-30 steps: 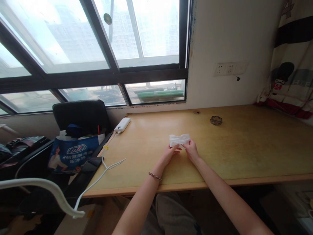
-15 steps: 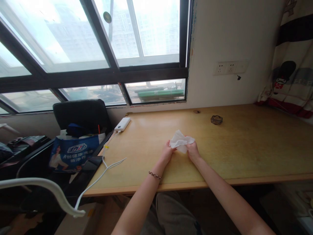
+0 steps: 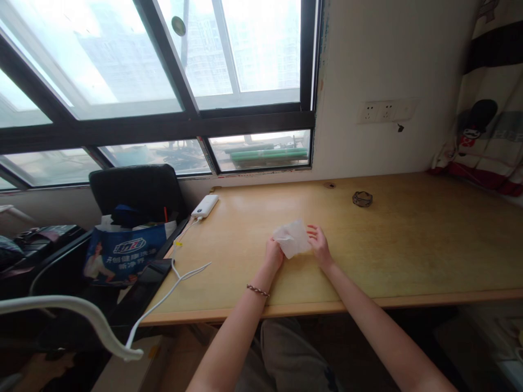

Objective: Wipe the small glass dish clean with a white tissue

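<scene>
A thin white tissue (image 3: 291,238) is held above the near half of the desk, partly spread with a few creases. My left hand (image 3: 274,253) grips its left edge, fingers closed and partly hidden behind the sheet. My right hand (image 3: 320,244) is at the tissue's right edge with its fingers apart, near or lightly touching it. A braided bracelet (image 3: 257,290) circles my left wrist.
The wooden desk (image 3: 392,250) carries a dark ring-shaped object (image 3: 362,198) at the back and a white power bank (image 3: 205,206) with a white cable (image 3: 178,279) at the left. A black chair (image 3: 139,188) holds a blue bag (image 3: 122,253).
The tissue, bunched between both hands before, is now flatter and more spread. My right fingers have opened from their grip; my left hand still holds on.
</scene>
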The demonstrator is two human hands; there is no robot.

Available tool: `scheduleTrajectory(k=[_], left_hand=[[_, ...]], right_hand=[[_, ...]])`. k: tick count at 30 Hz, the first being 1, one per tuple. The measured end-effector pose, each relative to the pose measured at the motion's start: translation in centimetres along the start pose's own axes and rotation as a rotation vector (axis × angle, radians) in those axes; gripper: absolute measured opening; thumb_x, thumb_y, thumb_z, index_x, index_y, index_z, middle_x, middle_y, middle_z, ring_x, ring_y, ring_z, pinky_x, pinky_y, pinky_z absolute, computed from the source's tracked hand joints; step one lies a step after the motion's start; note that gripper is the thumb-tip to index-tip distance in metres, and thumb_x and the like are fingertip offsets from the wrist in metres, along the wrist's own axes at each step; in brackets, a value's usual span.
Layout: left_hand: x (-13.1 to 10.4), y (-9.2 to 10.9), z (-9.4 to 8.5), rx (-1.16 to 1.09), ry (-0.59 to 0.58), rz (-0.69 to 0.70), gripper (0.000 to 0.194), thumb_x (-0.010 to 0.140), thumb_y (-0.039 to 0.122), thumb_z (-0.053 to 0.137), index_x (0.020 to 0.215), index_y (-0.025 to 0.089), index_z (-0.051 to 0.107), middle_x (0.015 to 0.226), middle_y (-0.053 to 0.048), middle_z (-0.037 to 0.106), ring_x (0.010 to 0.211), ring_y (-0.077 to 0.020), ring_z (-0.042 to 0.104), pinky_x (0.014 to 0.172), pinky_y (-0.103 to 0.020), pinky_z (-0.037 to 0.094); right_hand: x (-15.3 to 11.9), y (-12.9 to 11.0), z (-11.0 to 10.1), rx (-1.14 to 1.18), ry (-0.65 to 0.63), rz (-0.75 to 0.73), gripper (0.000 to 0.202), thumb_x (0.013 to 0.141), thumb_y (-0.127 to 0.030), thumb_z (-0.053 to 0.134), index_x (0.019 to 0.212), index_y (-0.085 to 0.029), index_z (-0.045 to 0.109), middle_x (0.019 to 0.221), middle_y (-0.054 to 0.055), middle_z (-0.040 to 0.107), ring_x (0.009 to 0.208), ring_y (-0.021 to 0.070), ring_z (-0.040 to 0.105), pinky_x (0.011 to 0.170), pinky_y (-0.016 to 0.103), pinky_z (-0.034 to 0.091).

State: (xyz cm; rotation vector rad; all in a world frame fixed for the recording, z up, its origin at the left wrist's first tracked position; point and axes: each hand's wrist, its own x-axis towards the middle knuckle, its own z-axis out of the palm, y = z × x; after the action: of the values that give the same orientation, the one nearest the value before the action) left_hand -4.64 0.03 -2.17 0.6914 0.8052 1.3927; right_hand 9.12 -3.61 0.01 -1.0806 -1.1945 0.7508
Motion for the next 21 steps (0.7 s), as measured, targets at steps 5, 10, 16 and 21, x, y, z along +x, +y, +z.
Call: scheduleTrajectory(k=[5,10,16,21], left_hand=[[-0.7,0.1,0.1,0.073,-0.020,-0.010,0.024,0.051,0.012,0.061,0.075,0.010,0.061,0.070,-0.006,0.064,0.059,-0.0147,0.057,0.060,-0.026,0.045],[-1.4,0.5,0.4,0.105,-0.111,-0.053,0.026,0.052,0.023,0.068,0.073,0.008,0.062,0.072,-0.008,0.065,0.060,-0.0159,0.058,0.060,-0.027,0.045],[-1.3,1.2,0.7,0.018,-0.060,-0.095,0.035,0.057,0.032,0.068,0.082,0.009,0.061,0.082,-0.010,0.065,0.070,-0.0190,0.061,0.069,-0.031,0.047],[-1.1,1.3,0.6,-0.037,-0.117,-0.129,0.034,0.063,0.034,0.064,0.086,0.009,0.060,0.084,-0.010,0.065,0.073,-0.0191,0.060,0.071,-0.032,0.047]], right_hand=[[-1.8,-2.4,0.9,-0.492,-0.194,-0.401,0.051,0.059,-0.030,0.061,0.107,-0.018,0.048,0.110,0.010,0.047,0.103,0.0262,0.038,0.090,0.044,0.027],[-1.8,-1.7,1.5,-0.429,-0.090,-0.263,0.026,0.069,-0.024,0.051,0.094,-0.021,0.054,0.087,0.007,0.055,0.087,0.0224,0.046,0.082,0.038,0.034],[-0.2,0.2,0.6,-0.078,0.229,0.104,0.023,0.067,-0.033,0.054,0.085,-0.020,0.054,0.071,0.002,0.058,0.066,0.0160,0.053,0.065,0.029,0.042],[0.3,1.2,0.8,0.198,0.187,0.300,0.044,0.056,-0.033,0.065,0.095,-0.020,0.050,0.092,0.005,0.060,0.074,0.0160,0.058,0.063,0.027,0.046]])
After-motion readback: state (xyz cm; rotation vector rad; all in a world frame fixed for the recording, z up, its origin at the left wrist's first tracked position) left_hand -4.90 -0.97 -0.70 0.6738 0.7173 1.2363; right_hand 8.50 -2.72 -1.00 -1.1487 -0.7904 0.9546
